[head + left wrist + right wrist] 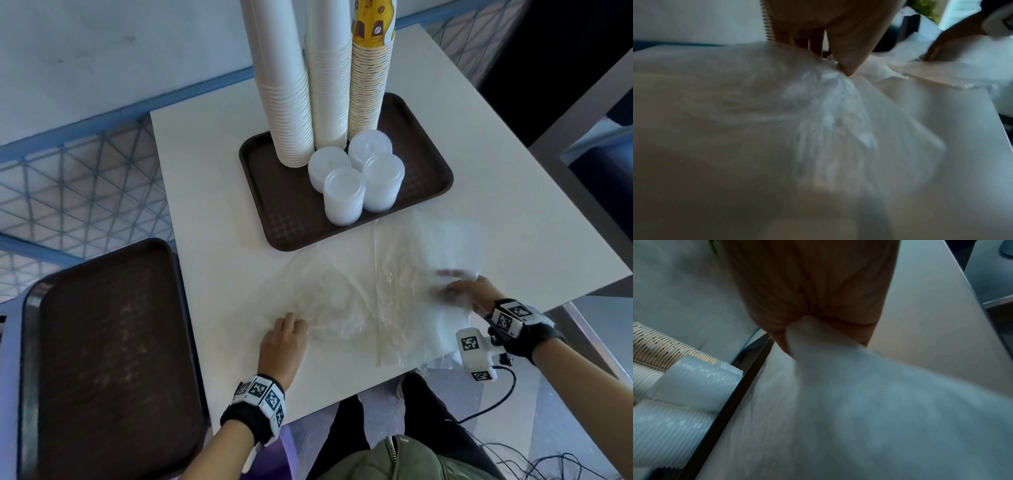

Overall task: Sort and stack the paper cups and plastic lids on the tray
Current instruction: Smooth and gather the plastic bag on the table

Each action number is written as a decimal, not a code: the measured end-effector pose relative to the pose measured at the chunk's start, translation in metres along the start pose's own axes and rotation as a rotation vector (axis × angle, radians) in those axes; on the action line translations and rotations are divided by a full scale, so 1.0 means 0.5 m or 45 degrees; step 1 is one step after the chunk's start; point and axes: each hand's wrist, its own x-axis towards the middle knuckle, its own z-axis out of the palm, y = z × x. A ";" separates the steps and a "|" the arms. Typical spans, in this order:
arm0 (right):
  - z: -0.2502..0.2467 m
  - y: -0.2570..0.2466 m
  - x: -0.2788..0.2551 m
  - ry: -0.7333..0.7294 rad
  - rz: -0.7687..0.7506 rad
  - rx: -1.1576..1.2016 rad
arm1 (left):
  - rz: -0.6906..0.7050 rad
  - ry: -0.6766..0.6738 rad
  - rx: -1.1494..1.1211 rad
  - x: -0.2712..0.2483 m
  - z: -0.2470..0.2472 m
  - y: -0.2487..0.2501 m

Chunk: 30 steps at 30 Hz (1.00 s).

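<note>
We are pinching the clear plastic bag — left hand bunching one end, right hand gripping the other — beside the tray.

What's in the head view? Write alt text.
Both hands, left hand and right hand, grip clear plastic bags on a white table. Behind, a brown tray holds three cup stacks and four lid stacks.

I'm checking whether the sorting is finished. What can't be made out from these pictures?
- Tops of the three cup stacks: cut off by the head view's upper edge, so their heights are unknown.
- Right hand fingers: blurred and veiled by the clear plastic bags.
- Left hand grip: smeared in the left wrist view.
- Lid stacks: counts too fine to tell.
</note>
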 end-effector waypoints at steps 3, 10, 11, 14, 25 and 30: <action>-0.008 0.014 0.015 -0.010 0.034 0.096 | -0.320 -0.043 -0.246 0.005 -0.012 0.012; -0.020 0.006 0.017 -0.171 0.067 0.256 | -0.827 0.003 -1.182 0.059 -0.074 0.059; -0.020 0.004 0.019 -0.194 0.073 0.262 | -0.856 0.067 -1.281 0.068 -0.090 0.071; -0.029 -0.006 0.016 -0.284 0.088 0.240 | -0.857 0.276 -1.375 0.097 -0.135 0.128; -0.068 -0.022 0.026 -0.496 0.132 0.362 | -0.565 0.298 -0.831 0.228 -0.099 0.400; -0.090 -0.016 0.038 -0.538 0.148 0.412 | -0.540 0.058 -0.764 0.261 -0.042 0.469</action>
